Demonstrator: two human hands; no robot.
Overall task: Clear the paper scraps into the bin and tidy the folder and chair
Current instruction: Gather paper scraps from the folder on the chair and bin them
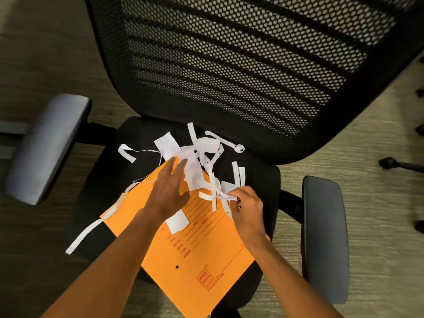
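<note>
The floor [378, 184] is a pale, grey-brown surface with fine streaked lines running across it — lighter on the right side of the view, dimmer and more olive on the left, where the picture is smeared with blur. At the right edge, dark legs ending in small black castors [387, 162] stand on the floor, part of another piece of furniture [413, 167] whose upper part is out of view. At the left edge a grey horizontal bar [11, 127] crosses the floor — too blurred to tell what it belongs to.
</note>
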